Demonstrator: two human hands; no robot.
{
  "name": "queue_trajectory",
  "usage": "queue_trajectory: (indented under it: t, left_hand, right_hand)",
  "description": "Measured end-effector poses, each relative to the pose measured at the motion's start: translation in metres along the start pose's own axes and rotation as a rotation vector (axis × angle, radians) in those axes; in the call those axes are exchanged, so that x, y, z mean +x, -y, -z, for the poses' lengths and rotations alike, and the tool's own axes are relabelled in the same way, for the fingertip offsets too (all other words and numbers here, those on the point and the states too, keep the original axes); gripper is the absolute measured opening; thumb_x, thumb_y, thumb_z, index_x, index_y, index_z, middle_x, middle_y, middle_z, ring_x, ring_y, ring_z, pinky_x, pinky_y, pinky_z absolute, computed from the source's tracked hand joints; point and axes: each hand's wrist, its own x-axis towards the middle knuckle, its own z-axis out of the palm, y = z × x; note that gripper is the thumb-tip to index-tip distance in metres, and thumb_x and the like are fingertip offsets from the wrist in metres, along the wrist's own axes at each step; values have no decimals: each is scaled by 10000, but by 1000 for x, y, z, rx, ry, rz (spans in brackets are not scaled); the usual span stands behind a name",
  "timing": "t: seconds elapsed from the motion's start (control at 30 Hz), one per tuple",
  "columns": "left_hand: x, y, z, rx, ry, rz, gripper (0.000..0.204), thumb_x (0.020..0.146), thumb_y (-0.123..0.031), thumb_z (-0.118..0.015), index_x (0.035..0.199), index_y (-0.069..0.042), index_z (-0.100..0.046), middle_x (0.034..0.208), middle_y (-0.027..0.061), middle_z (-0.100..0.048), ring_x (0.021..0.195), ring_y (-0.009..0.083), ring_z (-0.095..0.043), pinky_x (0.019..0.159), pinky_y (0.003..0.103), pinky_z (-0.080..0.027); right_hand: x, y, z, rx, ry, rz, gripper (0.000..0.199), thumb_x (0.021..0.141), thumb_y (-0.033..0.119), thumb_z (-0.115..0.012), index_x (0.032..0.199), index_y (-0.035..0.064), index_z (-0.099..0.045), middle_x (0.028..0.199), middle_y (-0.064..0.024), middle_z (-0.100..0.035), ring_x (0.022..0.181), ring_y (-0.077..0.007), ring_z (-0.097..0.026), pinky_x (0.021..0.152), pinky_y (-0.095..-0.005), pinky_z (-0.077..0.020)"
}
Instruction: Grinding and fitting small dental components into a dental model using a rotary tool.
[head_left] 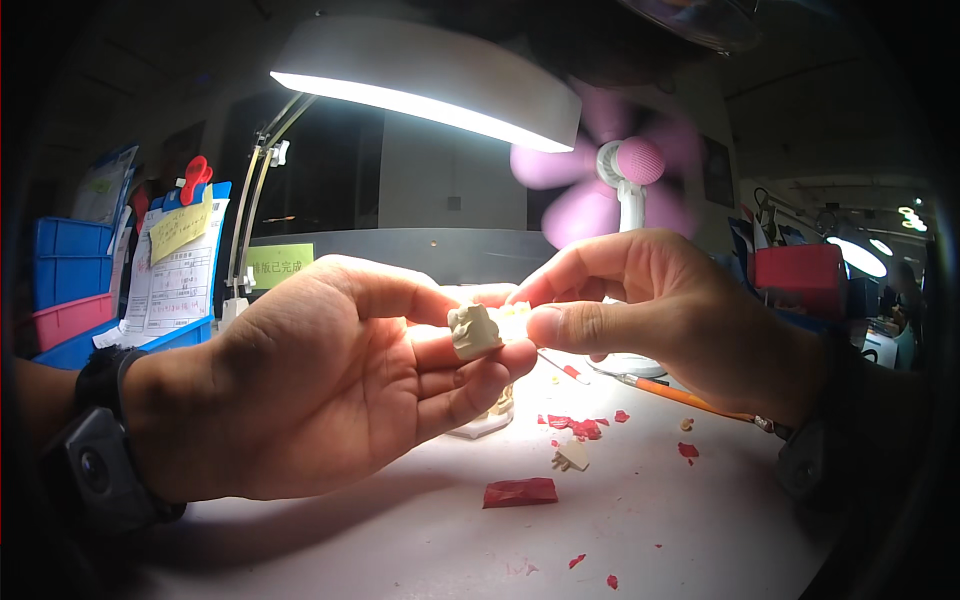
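One cream, molded piece [474, 332] sits held in the left hand's [325, 385] grip in the head view; glare hides whether the right hand [690, 325], just beside it, grips anything. Work appears midway, the piece not yet set down above red scraps [578, 428] littering the tabletop [400, 552].
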Motion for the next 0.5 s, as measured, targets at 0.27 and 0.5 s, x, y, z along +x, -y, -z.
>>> queue_trajectory:
  t: [0.27,0.5]
  left_hand:
    - [-4,0,-3,262,-82,-44,503,950,-55,-540,1410,97,-403,1238,203,-595,1142,248,-651,1008,324,-562]
    - [-24,-18,-3,628,-248,36,401,927,-15,-652,1303,87,-556,1255,190,-598,1125,221,-675,1021,301,-570]
  right_hand:
    - [4,6,35,63,-158,232,377,990,221,-623,1289,-8,-643,755,19,-524,647,-70,-448,599,-246,-398]
    - [-3,40,102,474,-99,519,329,1044,98,-501,1348,-25,-528,747,10,-400,637,-90,-361,556,-227,-345]
